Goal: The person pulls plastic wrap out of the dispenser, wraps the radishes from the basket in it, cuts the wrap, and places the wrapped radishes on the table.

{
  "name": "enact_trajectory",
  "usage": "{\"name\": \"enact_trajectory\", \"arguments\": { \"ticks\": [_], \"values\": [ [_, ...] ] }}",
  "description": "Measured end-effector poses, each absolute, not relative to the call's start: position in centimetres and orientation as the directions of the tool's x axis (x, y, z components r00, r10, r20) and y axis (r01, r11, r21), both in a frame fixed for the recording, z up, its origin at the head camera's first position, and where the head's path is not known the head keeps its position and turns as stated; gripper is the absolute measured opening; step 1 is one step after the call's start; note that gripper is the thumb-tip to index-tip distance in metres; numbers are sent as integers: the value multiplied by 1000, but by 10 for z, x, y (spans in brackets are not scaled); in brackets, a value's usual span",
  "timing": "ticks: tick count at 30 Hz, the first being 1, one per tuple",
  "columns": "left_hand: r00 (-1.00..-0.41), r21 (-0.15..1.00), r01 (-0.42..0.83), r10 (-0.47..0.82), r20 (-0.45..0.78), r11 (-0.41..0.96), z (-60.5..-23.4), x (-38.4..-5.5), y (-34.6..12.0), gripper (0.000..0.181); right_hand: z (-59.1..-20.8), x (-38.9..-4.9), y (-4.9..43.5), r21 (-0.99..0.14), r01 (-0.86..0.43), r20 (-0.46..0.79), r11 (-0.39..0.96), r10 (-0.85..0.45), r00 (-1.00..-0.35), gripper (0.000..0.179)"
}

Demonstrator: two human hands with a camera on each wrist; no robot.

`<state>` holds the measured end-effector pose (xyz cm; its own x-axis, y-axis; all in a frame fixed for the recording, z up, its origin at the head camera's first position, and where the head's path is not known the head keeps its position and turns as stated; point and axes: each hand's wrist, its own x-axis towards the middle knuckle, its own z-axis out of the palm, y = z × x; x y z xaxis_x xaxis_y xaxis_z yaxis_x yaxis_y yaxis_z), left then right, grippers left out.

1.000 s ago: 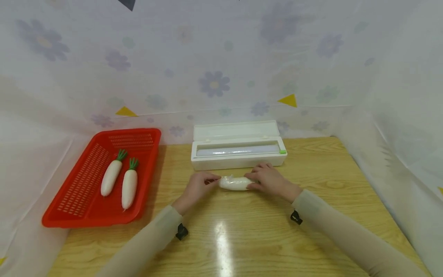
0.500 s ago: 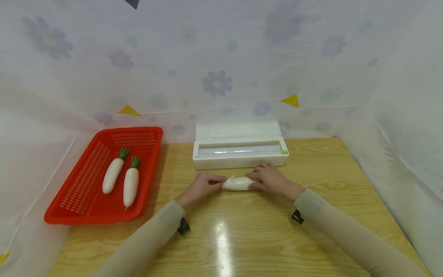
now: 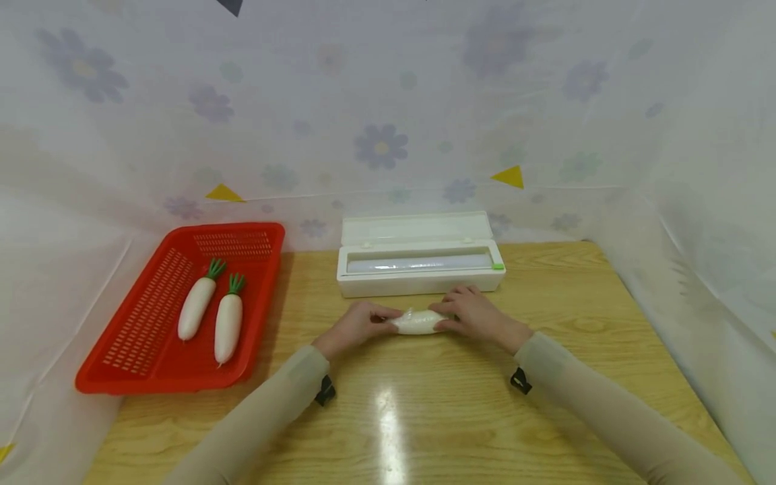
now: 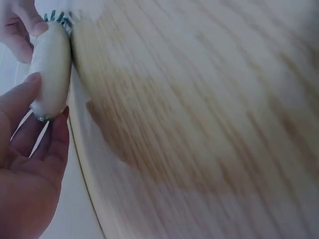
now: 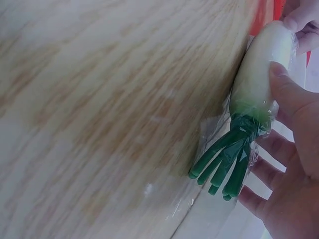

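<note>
A white radish [image 3: 418, 322] wrapped in clear plastic film lies crosswise in front of the film box. My left hand [image 3: 359, 326] pinches its tip end between thumb and fingers. At the leafy end my right hand [image 3: 475, 315] grips the body, thumb on the near side. The right wrist view shows the radish's green stems [image 5: 232, 154] with loose film around them. In the left wrist view, the left thumb presses the side of the radish [image 4: 54, 69] and the fingers curl under its tip.
An open white box [image 3: 418, 284] with a roll of cling film [image 3: 418, 263] stands just behind the hands. To the left, a red plastic basket [image 3: 176, 387] holds two more radishes [image 3: 197, 308]. A flowered cloth [image 3: 291, 135] encloses the wooden table [image 3: 461, 417].
My left hand has moved right, onto the radish's tip, and the loose film at that end now lies closer in. The right hand keeps its grip in place.
</note>
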<state>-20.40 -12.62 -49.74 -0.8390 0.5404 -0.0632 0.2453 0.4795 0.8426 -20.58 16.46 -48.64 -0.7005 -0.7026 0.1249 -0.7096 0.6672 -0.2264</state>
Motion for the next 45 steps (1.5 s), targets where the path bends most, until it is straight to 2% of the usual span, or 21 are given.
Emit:
{"name": "enact_trajectory", "arguments": {
  "ticks": [6,11,16,19,22,24,26,31,38,45],
  "values": [
    [-839,830,256,540,-63,495,-499,-205,-123,28,-489,-207,166,-251,-705,128,664,-699,-704,46],
    [-846,796,301,533,-32,525,-499,-205,-118,28,-492,-208,166,-214,-714,128,667,-705,-698,46],
    [-867,815,221,491,-88,536,-496,-202,-112,30,-494,-208,166,-204,-721,135,663,-710,-691,46],
    [-883,818,179,456,-110,546,-496,-203,-108,37,-493,-207,166,-206,-722,134,661,-712,-690,47],
    [-891,821,179,444,-99,542,-496,-205,-105,35,-493,-207,167,-210,-723,143,658,-711,-688,46],
    [-894,826,185,440,-83,532,-495,-205,-103,27,-493,-206,167,-204,-727,154,655,-712,-685,46],
    [-899,827,205,436,-53,523,-496,-205,-101,22,-493,-206,167,-200,-732,164,651,-714,-681,45],
    [-893,800,264,450,-8,538,-497,-202,-97,23,-495,-207,168,-200,-735,168,648,-716,-677,45],
    [-834,666,455,545,86,591,-500,-196,-92,27,-497,-206,169,-194,-735,170,650,-716,-677,46],
    [-779,564,536,626,42,629,-496,-193,-91,45,-496,-208,168,-189,-736,171,650,-717,-676,45]
  ]
}}
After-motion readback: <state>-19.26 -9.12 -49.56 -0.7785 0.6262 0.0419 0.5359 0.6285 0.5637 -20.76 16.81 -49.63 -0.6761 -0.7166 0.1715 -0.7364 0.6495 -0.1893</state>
